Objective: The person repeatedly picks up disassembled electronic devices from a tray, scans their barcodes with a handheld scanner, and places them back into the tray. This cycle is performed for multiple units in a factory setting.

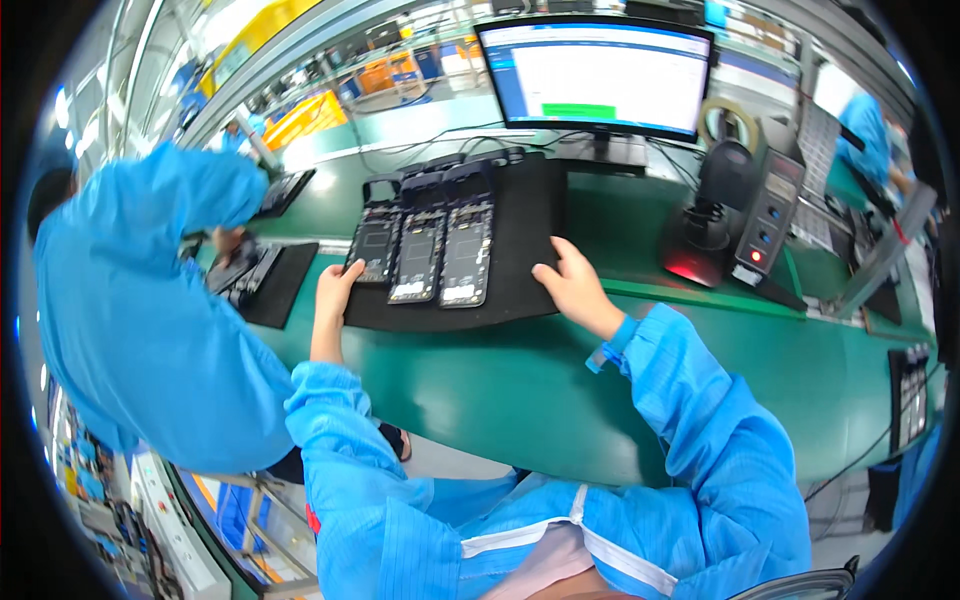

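A black mat (525, 215) lies on the green workbench in front of me. On it rest several opened smartphones, their insides showing. Three are in the front row: a left phone (376, 245), a middle phone (416, 258) and a right phone (466, 257). Dark frame parts (468, 183) sit at their far ends. My left hand (334, 293) is closed on the mat's near left edge, its thumb beside the left phone. At the right edge, my right hand (580, 290) grips the mat between thumb and fingers, apart from the phones. The fingers beneath the mat are partly hidden.
Behind the mat stands a monitor (600, 75). To the right are a scanner on a stand (715, 215) glowing red, a box with buttons (768, 215) and a tape roll (728, 122). A co-worker in blue (160, 310) handles parts on another black mat (290, 285) at left.
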A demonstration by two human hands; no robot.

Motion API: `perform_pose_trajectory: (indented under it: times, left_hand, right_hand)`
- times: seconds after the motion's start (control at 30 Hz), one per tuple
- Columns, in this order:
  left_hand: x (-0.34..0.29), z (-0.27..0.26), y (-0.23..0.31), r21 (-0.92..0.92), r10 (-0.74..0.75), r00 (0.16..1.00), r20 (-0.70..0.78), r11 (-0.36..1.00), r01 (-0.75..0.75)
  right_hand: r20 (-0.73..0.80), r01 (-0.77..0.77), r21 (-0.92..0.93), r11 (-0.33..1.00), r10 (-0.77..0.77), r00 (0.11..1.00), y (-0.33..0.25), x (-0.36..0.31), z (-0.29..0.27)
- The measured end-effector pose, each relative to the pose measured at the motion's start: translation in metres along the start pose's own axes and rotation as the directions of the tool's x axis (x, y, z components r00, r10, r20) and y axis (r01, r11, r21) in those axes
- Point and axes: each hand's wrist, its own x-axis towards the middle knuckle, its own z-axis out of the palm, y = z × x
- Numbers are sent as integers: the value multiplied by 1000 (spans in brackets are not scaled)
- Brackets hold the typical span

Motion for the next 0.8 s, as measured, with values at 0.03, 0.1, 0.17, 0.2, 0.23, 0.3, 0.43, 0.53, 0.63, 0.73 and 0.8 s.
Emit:
perform_pose_trajectory:
  times: [0.03,0.1,0.17,0.2,0.23,0.3,0.43,0.53,0.63,0.73,0.8]
  left_hand:
    - [-6,2,5,35,62,998,-30,998,-61]
    - [-25,-12,18,23,158,987,-36,987,-157]
    - [-60,-8,42,-155,218,976,19,965,-213]
    - [-73,-1,49,-258,187,981,57,952,-167]
    - [-91,6,61,-287,165,977,133,950,-121]
    - [-146,22,77,-416,114,982,150,908,-42]
    - [-234,73,94,-497,108,955,276,867,45]
    - [-270,116,91,-480,149,923,354,876,43]
    - [-290,155,72,-443,239,861,449,896,-18]
    - [-287,177,43,-200,244,851,465,965,-168]
    - [-289,176,42,-211,194,838,509,973,-97]
  right_hand:
    - [-13,50,16,999,-49,999,-8,-6,0]
    - [-4,109,-14,994,-109,994,-34,-26,-5]
    - [2,180,-191,965,-183,983,-64,-60,-31]
    - [8,84,-240,967,-84,996,-93,-83,-51]
    - [8,-14,-295,955,17,1000,-122,-107,-73]
    - [-11,64,-255,965,-69,998,-130,-150,-106]
    - [-66,101,-311,945,-127,990,-145,-238,-155]
    - [-167,-19,-479,878,-70,983,-155,-291,-177]
    - [-254,-176,-583,793,28,967,-138,-331,-197]
    - [-381,-401,-585,705,197,903,-143,-338,-208]
    - [-408,-419,-744,521,144,902,-131,-344,-218]
